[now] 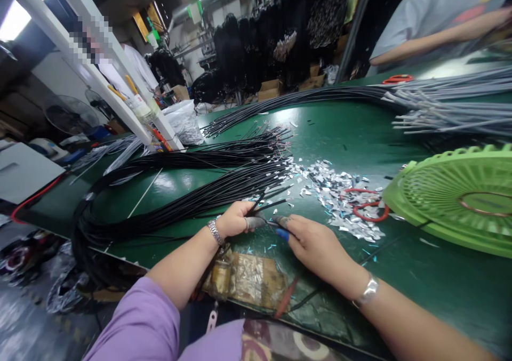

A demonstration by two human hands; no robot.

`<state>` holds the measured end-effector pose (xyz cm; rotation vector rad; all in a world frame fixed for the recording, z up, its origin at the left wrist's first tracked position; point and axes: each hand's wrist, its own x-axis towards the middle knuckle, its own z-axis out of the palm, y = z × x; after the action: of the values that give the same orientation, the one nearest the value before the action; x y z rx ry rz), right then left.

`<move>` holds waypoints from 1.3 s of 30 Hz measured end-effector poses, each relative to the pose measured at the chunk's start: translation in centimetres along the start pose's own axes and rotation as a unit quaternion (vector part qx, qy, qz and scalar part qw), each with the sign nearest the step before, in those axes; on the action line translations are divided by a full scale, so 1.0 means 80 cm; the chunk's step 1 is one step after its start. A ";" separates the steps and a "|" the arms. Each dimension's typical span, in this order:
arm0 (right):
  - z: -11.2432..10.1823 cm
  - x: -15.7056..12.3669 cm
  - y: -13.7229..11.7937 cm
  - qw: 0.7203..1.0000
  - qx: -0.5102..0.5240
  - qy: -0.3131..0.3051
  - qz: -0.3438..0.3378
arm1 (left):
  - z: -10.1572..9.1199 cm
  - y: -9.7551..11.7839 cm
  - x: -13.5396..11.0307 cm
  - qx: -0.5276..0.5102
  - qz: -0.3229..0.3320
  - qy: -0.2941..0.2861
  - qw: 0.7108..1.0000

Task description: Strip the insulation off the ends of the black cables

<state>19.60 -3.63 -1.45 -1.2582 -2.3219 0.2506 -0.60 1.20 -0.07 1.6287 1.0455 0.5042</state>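
My left hand (235, 219) is closed around the ends of a few thin black cables (264, 203) near the front edge of the green table (420, 291). My right hand (314, 243) pinches the tip of one of those cables between taped fingertips, right next to the left hand. A big bundle of black cables (192, 201) runs from the left hand to the left and loops over the table edge. A heap of small silvery foil scraps (340, 195) lies just beyond my right hand.
Red-handled scissors (366, 206) rest in the scraps. A green fan grille (460, 195) lies at right. Grey cables (452, 105) and more black cables (300, 98) lie farther back. Another person's arm (436, 38) reaches over the far right. A white post (120, 99) stands at left.
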 end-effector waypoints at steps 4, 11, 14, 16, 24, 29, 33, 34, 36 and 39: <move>0.002 -0.001 0.000 1.000 0.008 0.011 -0.002 | -0.001 0.000 0.000 -0.006 0.003 -0.004 1.000; 0.006 0.000 0.001 0.999 0.033 0.028 -0.001 | -0.001 0.003 0.000 -0.011 -0.001 0.004 1.000; 0.005 0.001 0.000 0.999 0.044 0.031 -0.002 | 0.000 0.004 0.000 -0.014 0.000 0.007 1.000; 0.004 0.001 -0.001 0.998 0.049 0.028 -0.002 | 0.000 0.004 0.000 -0.017 0.000 0.010 1.000; 0.006 0.002 -0.002 0.998 0.068 0.012 0.012 | 0.001 0.001 0.001 -0.043 -0.002 0.009 0.999; 0.007 0.003 0.000 0.997 0.072 0.004 0.015 | 0.000 0.000 0.001 -0.043 0.001 0.008 0.999; 0.007 0.003 0.000 0.997 0.077 -0.004 0.016 | -0.001 -0.001 0.002 -0.037 0.004 0.003 0.999; 0.006 0.003 0.000 0.997 0.076 -0.005 0.017 | -0.001 -0.001 0.002 -0.036 0.005 0.003 0.999; 0.005 0.003 0.000 0.997 0.074 -0.003 0.019 | -0.001 -0.002 0.002 -0.035 0.006 0.003 0.999; 0.005 0.004 0.000 0.997 0.076 0.001 0.019 | -0.001 -0.003 0.002 -0.034 0.004 0.006 0.999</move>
<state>19.26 -3.39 -1.66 -1.2265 -2.2329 0.4314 -0.70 1.39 -0.27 1.5724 1.0209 0.5503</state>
